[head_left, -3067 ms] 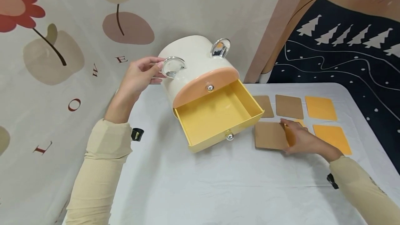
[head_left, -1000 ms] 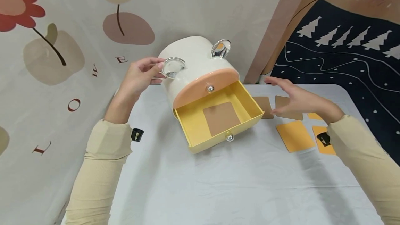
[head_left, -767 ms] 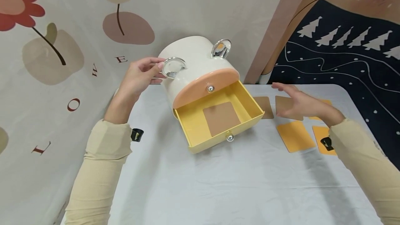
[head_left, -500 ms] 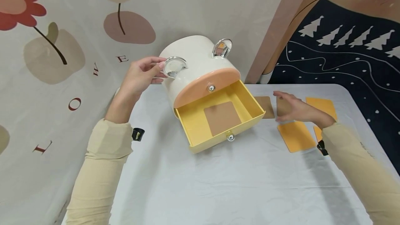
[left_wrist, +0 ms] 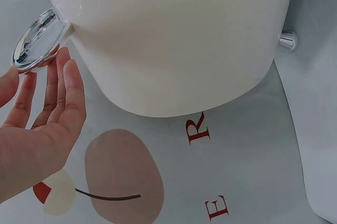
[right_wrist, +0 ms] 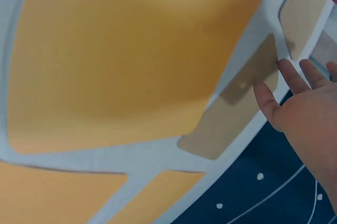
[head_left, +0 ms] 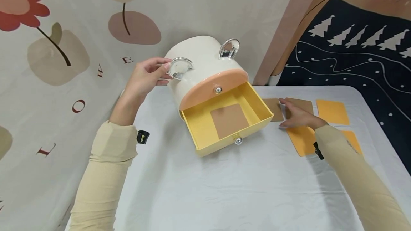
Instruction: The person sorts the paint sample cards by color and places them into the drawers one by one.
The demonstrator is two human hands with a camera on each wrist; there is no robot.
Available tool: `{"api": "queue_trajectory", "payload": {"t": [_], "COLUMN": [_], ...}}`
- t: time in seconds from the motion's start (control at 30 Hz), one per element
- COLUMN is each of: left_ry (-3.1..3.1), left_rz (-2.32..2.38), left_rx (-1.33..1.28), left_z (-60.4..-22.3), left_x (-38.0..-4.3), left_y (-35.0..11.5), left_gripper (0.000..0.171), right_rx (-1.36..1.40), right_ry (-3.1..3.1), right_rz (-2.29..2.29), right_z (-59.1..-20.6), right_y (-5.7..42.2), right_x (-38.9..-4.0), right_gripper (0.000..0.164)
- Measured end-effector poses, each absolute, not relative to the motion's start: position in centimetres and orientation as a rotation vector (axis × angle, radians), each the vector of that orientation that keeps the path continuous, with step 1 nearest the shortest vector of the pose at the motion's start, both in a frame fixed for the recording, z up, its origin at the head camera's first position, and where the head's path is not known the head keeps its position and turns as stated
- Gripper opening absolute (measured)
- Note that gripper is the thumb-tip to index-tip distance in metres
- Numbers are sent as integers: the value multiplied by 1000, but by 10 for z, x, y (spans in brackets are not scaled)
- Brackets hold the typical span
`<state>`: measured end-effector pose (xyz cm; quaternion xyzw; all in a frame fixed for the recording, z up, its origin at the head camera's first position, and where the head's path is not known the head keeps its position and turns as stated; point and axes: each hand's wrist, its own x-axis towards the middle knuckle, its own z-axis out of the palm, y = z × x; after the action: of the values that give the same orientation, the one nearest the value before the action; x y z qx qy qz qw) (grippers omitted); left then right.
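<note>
A white rounded box (head_left: 199, 51) with an orange upper drawer front (head_left: 205, 92) stands at the back of the table. Its yellow lower drawer (head_left: 196, 127) is pulled out, and a brown square card (head_left: 229, 120) lies inside. At the box's left side, my left hand (head_left: 144, 77) pinches the clear, silver-rimmed ear (left_wrist: 39, 42) between thumb and fingers. My right hand (head_left: 300, 117) hovers with thumb and fingers apart, holding nothing. It overlaps a back brown card (head_left: 305, 104), beside another brown card (head_left: 276, 109) partly hidden by the drawer.
Orange square cards lie on the right: one at the back (head_left: 333, 111), one under the right wrist (head_left: 300, 142), another partly behind the sleeve (head_left: 352, 141). A white cloth covers the table (head_left: 224, 188). Printed fabric (head_left: 350, 56) hangs behind its right end.
A brown card went from the right of the table into the yellow drawer, uncovering an orange card. My right hand then moved back and lowered toward the back cards. My left hand stays at the ear.
</note>
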<state>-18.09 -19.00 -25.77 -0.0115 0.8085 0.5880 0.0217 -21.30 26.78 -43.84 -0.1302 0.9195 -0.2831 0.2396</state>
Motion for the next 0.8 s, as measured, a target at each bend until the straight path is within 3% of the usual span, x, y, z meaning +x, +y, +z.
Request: {"api": "queue_trajectory", "payload": {"t": [0.53, 0.8], "left_ry": [2471, 2475], "left_rz": [1864, 1859], "left_rx": [-36, -36], "left_z": [-258, -259], "left_x": [-181, -181], "left_y": [-190, -191], "left_gripper": [35, 34], "right_rx": [-293, -333], "right_ry": [2484, 2504], "right_rz": [-747, -637], "right_z": [-445, -449], "right_y": [257, 258], "right_x": [-235, -238], "right_gripper": [116, 112]}}
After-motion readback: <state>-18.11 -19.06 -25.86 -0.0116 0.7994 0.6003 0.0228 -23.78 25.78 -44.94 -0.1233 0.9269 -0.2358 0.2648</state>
